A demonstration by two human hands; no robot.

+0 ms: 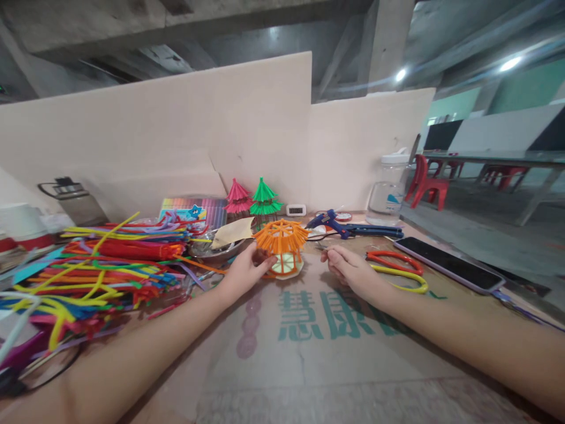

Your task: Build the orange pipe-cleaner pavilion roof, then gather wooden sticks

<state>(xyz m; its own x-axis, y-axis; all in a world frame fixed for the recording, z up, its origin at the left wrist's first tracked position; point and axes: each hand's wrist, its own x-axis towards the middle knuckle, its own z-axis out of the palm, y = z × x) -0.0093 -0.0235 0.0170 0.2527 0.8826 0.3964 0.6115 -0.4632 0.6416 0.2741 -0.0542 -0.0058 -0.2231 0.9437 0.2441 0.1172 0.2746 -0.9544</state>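
Note:
A small pavilion model [281, 238] made of orange pipe cleaners stands on the table, with a fringed roof, thin posts and a pale round base. My left hand [248, 270] is closed on its left side, thumb against the posts. To the right, apart from the model, my right hand [348, 266] is closed in a pinch; a small greyish tip shows at its fingers, too small to name. Red-orange and yellow looped handles [399, 272] lie beside that hand, their left end hidden behind it.
Left lies a heap of coloured pipe cleaners [95, 265]. Behind are a metal bowl [216, 252], pink [237, 197] and green [265, 200] pavilion models, a small digital clock [296, 209] and a blue glue gun [331, 224]. A phone [448, 264] and clear bottle [387, 191] stand right.

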